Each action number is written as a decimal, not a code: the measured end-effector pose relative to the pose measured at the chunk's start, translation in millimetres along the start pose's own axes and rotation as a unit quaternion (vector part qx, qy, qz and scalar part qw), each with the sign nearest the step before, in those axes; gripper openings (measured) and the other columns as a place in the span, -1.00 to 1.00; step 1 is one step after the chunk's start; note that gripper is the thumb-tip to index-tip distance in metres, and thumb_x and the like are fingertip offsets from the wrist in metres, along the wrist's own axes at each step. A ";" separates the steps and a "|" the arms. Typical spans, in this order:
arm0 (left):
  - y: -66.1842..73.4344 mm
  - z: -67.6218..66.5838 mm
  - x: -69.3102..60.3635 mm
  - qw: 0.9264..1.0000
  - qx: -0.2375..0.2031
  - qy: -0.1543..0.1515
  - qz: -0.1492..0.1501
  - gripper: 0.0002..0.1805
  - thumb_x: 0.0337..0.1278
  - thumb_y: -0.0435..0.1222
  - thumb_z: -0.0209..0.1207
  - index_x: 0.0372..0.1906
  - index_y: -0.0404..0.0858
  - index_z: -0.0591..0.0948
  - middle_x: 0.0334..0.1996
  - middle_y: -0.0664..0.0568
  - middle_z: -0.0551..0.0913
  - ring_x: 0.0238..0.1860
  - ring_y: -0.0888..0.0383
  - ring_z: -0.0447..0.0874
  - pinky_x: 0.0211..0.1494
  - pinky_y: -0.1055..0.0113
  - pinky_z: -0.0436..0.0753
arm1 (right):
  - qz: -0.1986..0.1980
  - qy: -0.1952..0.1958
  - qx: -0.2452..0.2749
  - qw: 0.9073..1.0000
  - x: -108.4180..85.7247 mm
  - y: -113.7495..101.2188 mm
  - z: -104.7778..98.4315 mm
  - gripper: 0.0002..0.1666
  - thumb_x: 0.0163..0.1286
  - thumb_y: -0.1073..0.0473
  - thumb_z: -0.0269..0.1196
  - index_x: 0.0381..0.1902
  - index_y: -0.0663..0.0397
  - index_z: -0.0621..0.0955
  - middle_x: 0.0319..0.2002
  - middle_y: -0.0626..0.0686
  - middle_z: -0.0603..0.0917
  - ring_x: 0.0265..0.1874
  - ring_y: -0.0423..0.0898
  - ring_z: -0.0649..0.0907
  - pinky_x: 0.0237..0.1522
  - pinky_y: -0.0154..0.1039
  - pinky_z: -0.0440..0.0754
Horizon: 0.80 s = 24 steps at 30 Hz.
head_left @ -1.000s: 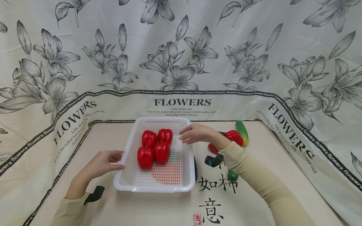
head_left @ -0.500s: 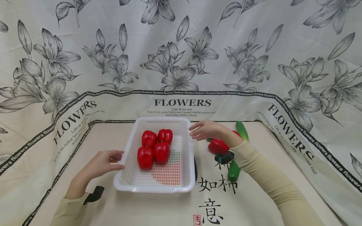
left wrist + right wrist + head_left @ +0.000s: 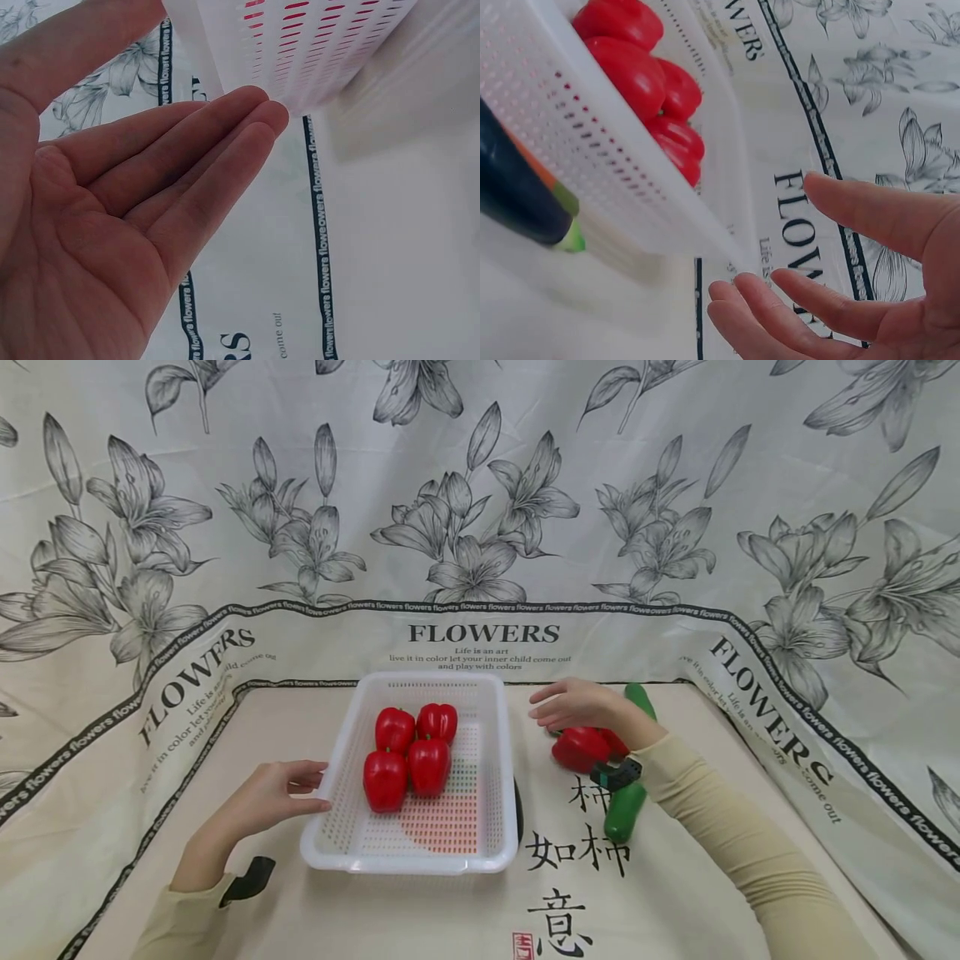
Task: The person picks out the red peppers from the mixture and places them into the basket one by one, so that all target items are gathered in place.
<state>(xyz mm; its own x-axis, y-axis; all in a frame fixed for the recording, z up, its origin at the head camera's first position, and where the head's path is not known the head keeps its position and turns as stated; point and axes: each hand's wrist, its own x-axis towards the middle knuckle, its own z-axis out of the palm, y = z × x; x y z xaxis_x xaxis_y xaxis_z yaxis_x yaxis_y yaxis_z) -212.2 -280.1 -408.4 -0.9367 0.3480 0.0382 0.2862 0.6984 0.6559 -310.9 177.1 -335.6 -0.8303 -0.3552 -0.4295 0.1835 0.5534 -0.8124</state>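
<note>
A white perforated basket (image 3: 341, 857) holds several red peppers (image 3: 386, 781) in its left part. At its left side is my left hand (image 3: 270, 793), fingers extended, fingertips at the basket wall (image 3: 315, 45) in the left wrist view. My right hand (image 3: 577, 703) hangs to the right of the basket, palm towards it, fingers relaxed and holding nothing. Just below that hand lies a red pepper (image 3: 576, 749), partly covered by the wrist. The right wrist view shows my right hand (image 3: 855, 300) apart from the basket rim, with red peppers (image 3: 630, 75) inside.
A green vegetable (image 3: 624, 812) lies under the right wrist, with green (image 3: 639, 697) showing behind the forearm. Beside the basket, a dark eggplant-like item (image 3: 517, 180) and an orange item (image 3: 536, 169) appear in the right wrist view. A flowered cloth (image 3: 480, 560) stands behind.
My right hand has moved right, from over the basket's right rim to beyond it, uncovering more of the red pepper and green vegetable. My left hand has stayed nearly still.
</note>
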 end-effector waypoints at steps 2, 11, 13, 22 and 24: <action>-0.3 -0.2 -0.3 1.000 0.000 0.002 0.002 -0.31 -0.10 -0.09 0.41 0.12 -0.41 0.52 -0.08 -0.17 0.68 -0.08 -0.06 0.67 -0.05 0.08 0.70 | 0.006 0.003 0.002 1.000 0.3 4.9 -5.7 -0.33 0.34 0.19 0.21 0.33 0.32 0.28 0.26 0.34 0.42 0.10 0.07 0.60 0.22 -0.04 0.51; -3.3 0.2 0.5 1.000 -0.005 0.002 0.002 -0.29 -0.11 -0.06 0.41 0.13 -0.40 0.52 -0.07 -0.17 0.68 -0.07 -0.06 0.67 -0.05 0.08 0.70 | 0.036 0.027 0.026 0.999 -1.9 26.1 -24.2 -0.30 0.35 0.20 0.20 0.35 0.34 0.24 0.29 0.37 0.36 0.16 0.12 0.54 0.29 0.00 0.42; -4.1 0.4 0.7 1.000 -0.007 0.002 0.003 -0.30 -0.11 -0.07 0.41 0.13 -0.40 0.52 -0.08 -0.17 0.68 -0.07 -0.06 0.67 -0.04 0.07 0.69 | 0.039 0.031 0.036 0.998 -2.8 29.5 -27.8 -0.29 0.35 0.20 0.20 0.35 0.36 0.23 0.30 0.39 0.33 0.20 0.16 0.51 0.29 -0.02 0.43; -5.1 0.9 0.3 1.000 -0.005 0.004 0.000 -0.30 -0.11 -0.07 0.41 0.13 -0.38 0.53 -0.08 -0.15 0.68 -0.07 -0.05 0.67 -0.04 0.08 0.69 | 0.066 0.066 0.055 0.994 -10.9 44.3 -41.1 -0.26 0.32 0.18 0.24 0.37 0.31 0.23 0.28 0.36 0.36 0.20 0.16 0.52 0.27 -0.06 0.46; -5.1 0.5 0.5 1.000 -0.003 0.004 0.005 -0.30 -0.11 -0.07 0.41 0.12 -0.39 0.53 -0.08 -0.16 0.68 -0.08 -0.06 0.68 -0.05 0.09 0.70 | 0.068 0.066 0.053 0.994 -12.8 48.0 -42.6 -0.26 0.33 0.18 0.23 0.37 0.33 0.23 0.27 0.36 0.37 0.17 0.14 0.54 0.27 -0.07 0.46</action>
<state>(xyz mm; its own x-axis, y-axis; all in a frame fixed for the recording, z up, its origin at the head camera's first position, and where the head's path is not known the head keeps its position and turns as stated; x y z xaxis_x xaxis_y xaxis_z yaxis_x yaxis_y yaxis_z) -214.0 -283.2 -412.1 -0.9358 0.3488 0.0508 0.2936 0.6914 0.6601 -313.8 240.3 -352.2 -0.8547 -0.1768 -0.4880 0.3474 0.5038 -0.7909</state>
